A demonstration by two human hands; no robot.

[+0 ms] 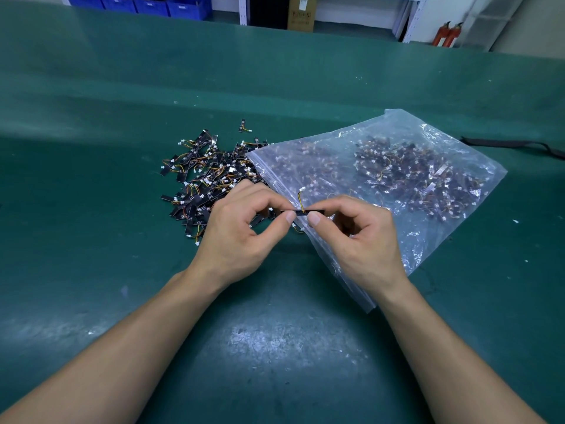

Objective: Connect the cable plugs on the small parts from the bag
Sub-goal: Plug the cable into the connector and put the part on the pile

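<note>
Both hands hold one small black strip part (pixel 302 212) level above the mouth of the bag. My left hand (pixel 241 231) pinches its left end, my right hand (pixel 357 237) pinches its right end. A thin yellow and orange cable rises from the strip's middle to a loose white plug (pixel 302 189). A clear zip bag (pixel 406 191) full of the same parts lies to the right. To the left, a pile of loose parts (pixel 208 175) is spread on the mat.
The work surface is a green mat (pixel 275 347). A single part (pixel 243 126) lies apart behind the pile. A black strap (pixel 516 145) lies at the right edge. Blue bins (pixel 153 4), shelving and red extinguishers (pixel 448 33) stand beyond the table.
</note>
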